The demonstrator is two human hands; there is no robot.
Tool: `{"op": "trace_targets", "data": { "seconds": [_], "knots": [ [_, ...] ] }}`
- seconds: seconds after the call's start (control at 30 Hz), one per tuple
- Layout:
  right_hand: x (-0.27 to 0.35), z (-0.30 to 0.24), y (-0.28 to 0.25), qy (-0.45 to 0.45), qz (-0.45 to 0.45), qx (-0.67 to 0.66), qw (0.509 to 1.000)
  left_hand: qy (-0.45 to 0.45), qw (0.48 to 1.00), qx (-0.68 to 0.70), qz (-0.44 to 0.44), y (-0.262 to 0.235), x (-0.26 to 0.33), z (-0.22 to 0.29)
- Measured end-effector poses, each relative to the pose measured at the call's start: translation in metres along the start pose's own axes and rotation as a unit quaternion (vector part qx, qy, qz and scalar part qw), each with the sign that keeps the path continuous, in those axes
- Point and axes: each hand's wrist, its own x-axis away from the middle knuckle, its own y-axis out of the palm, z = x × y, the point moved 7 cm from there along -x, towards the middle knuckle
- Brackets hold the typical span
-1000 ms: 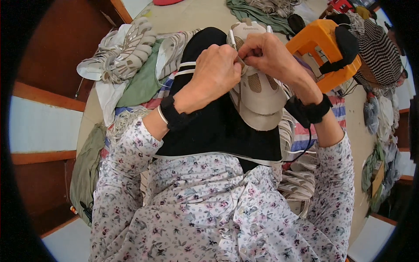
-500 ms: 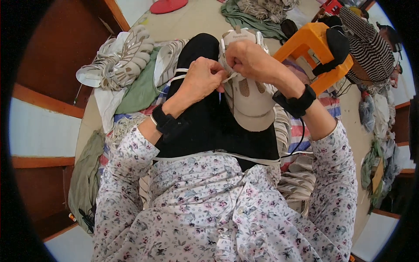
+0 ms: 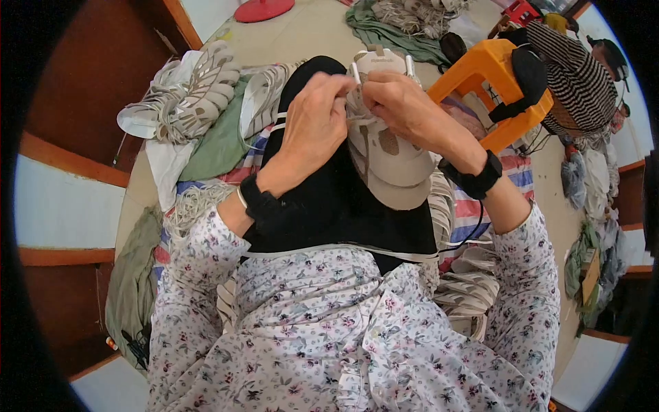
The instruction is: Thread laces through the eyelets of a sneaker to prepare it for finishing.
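Beige and white shoe uppers, stacked in layers, lie over the black cloth on my lap, toe ends toward me. Bent over the front upper's lacing area, my right hand has its fingers closed; what they pinch is hidden beneath them. My left hand is beside the upper's left edge, fingers curled together and slightly blurred. A white shoelace shows on the black cloth at the left hand's outer side, seemingly running into its grip. The fingertips of both hands are close together, a small gap between them.
More uppers are piled at the left, with green cloth and a bundle of laces nearby. An orange stool stands at the right, and further uppers lie beside my right hip. A striped sheet covers part of the floor.
My left hand has turned and risen toward the upper's top edge. My right hand has shifted slightly down and right. The lace that stretched between them is now out of sight there.
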Motion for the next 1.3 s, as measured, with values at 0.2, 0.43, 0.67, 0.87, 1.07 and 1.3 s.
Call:
{"op": "trace_targets", "data": {
  "seconds": [0.2,0.43,0.67,0.87,1.07,1.3],
  "knots": [
    [0.011,0.02,-0.013,0.013,0.007,0.005,1.0,0.014,0.997,0.006,-0.081,0.017,-0.014,-0.005],
    [0.033,0.054,-0.086,0.141,0.096,-0.153,0.973,0.061,0.997,0.027,-0.023,0.017,-0.031,0.011],
    [0.078,0.041,-0.04,0.151,0.19,-0.7,0.671,0.065,0.989,0.089,-0.095,0.06,-0.055,0.021],
    [0.135,0.056,-0.049,0.311,0.312,-0.498,0.747,0.072,0.988,0.032,-0.134,0.077,-0.053,0.028],
    [0.122,0.056,0.007,0.353,0.32,-0.422,0.771,0.004,0.972,0.001,-0.234,0.091,-0.053,0.027],
    [0.124,0.055,0.028,0.383,0.301,-0.536,0.689,0.042,0.973,0.064,-0.217,0.085,-0.05,0.031]
  ]
}}
